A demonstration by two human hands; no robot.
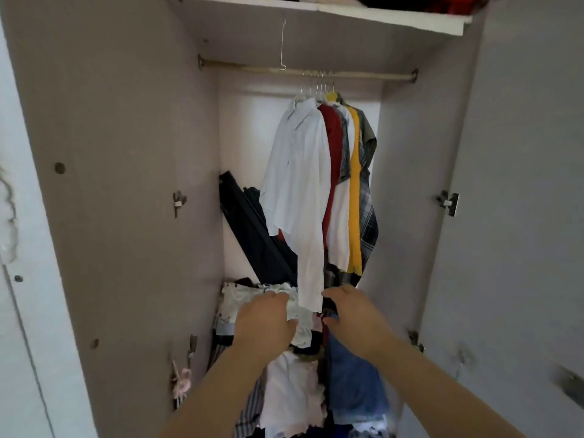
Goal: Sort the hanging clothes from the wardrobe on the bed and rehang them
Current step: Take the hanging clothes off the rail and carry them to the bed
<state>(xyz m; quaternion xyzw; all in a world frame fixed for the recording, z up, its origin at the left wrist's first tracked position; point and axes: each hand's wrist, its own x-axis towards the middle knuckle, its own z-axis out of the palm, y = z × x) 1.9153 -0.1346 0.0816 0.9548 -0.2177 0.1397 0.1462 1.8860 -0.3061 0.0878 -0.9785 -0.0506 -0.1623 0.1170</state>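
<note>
Head: left hand (pixel 264 317) touches pale cloth (pixel 235 297) (right hand (pixel 352 314) beside).

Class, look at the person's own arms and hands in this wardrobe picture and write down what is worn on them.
Nothing worn shows. The left hand and right hand are bare: no gloves, rings, watch or bracelet visible. The left forearm and right forearm are bare too, with no sleeve in view.

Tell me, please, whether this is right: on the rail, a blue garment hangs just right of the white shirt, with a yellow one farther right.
Not quite: in the head view the garment beside the white shirt is red, not blue; the rest holds.
</note>
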